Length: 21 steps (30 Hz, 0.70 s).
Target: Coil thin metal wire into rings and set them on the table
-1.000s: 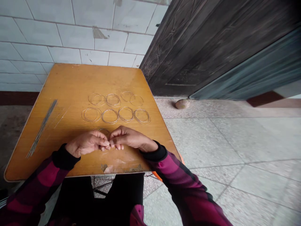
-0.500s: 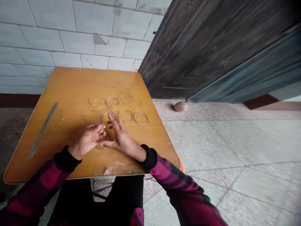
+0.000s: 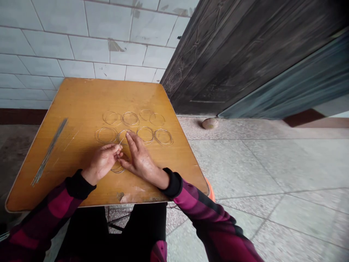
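On the orange wooden table [image 3: 81, 98] my two hands meet over a thin wire ring [image 3: 117, 169] lying near the front. My left hand [image 3: 103, 161] is curled, its fingertips pinched on the wire of that ring. Beside it, my right hand [image 3: 138, 157] lies flat with fingers stretched forward, pressing on the ring and reaching to the nearer row of rings. Several finished wire rings [image 3: 131, 118] lie in two rows just beyond my hands.
A bundle of straight wires [image 3: 49, 151] lies along the table's left side. A tiled wall stands behind the table, a dark wooden door [image 3: 231, 54] to the right. A round stone [image 3: 209, 123] sits on the tiled floor by the door.
A second ago both hands were pinched together near the front edge. They moved forward; my right hand opened and flattened onto the ring, while my left kept its pinch.
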Motion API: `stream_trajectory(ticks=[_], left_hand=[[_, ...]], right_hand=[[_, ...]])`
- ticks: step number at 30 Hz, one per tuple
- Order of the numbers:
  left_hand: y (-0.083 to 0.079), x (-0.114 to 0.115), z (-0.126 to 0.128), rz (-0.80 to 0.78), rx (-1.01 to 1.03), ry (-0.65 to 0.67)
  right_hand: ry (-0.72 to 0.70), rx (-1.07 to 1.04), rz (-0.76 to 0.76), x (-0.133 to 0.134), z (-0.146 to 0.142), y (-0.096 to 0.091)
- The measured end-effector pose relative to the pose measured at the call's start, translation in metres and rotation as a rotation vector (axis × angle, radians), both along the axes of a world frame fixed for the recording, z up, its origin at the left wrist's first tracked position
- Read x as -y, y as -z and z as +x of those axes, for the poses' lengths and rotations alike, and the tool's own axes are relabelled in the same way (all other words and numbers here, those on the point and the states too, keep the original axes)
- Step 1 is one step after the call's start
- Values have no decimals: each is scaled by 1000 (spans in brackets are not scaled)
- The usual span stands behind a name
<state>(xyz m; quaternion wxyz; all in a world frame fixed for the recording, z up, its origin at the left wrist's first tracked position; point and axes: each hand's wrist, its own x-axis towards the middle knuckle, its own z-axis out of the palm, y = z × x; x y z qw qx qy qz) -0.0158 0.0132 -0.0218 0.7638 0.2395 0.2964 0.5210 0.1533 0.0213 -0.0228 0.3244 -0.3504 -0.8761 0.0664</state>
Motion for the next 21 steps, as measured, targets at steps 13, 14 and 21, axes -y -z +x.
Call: stream_trajectory(ticks=[13,14,21], left_hand=[[1,-2,-1,-101,106,-96],[0,-2,-1,-97,104,-85],[-4,-2,-3,-62,77,-69]], right_hand=[[-115,-22,-10,-12,8,0],[-111,-25,-8,-12,9,0],[-105,-54,-41,-9,12,-3]])
